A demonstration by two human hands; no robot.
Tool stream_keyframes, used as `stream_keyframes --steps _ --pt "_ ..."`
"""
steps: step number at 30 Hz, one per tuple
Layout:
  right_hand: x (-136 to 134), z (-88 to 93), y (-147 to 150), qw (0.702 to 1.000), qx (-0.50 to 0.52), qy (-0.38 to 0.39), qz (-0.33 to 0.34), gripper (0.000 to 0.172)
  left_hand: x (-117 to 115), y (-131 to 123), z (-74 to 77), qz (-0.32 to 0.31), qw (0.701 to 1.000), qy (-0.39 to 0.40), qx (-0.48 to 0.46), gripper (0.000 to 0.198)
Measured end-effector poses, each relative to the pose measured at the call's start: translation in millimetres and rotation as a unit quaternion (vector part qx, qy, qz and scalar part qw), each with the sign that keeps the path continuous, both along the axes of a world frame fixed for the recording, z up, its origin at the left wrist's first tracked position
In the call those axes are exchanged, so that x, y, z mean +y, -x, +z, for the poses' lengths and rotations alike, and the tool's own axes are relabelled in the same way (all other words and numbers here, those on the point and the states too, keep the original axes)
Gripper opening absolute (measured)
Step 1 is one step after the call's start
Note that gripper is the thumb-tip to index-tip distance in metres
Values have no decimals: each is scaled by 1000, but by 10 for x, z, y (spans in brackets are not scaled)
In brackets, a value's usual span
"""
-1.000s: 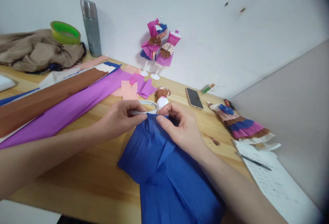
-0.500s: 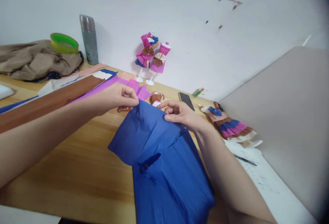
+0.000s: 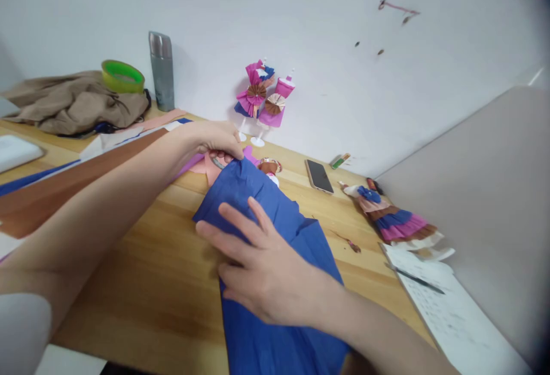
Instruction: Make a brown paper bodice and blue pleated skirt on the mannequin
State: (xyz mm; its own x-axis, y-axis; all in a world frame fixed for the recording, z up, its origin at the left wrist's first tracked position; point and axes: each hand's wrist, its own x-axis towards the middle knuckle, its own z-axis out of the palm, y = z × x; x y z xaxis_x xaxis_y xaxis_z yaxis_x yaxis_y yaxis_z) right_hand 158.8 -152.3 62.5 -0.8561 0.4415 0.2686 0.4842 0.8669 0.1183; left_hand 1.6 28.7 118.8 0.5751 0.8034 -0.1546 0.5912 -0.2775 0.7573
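Note:
A sheet of blue crepe paper [image 3: 275, 209] hangs over the table's near edge, creased and gathered toward its far end. With its fingertips closed, my left hand [image 3: 221, 139] grips the far top corner of the paper. My right hand [image 3: 268, 269] lies over the middle of the sheet, palm down, its fingers spread; it hides part of the paper. A grey curved piece [image 3: 218, 163], partly hidden, shows just below my left hand.
Brown paper [image 3: 86, 174] and other coloured sheets lie left. Behind stand a flask [image 3: 162, 77] and two small dressed mannequins [image 3: 275, 105]. A phone [image 3: 319, 176], a tiered paper dress [image 3: 395, 217] and a written sheet with a pen [image 3: 419, 279] lie right.
My right hand has let go of the paper's upper edge and come down over its middle, fingers spreading. The paper's raised flap has dropped flatter. My left hand keeps its pinch.

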Motion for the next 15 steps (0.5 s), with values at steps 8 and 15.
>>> stream_keyframes --steps 8,15 --pt "73 -361 83 988 -87 -27 -126 38 99 -2 -140 -5 999 32 1 26" --pt "-27 -281 99 992 -72 -73 -80 35 215 70 -248 12 999 35 -16 25"
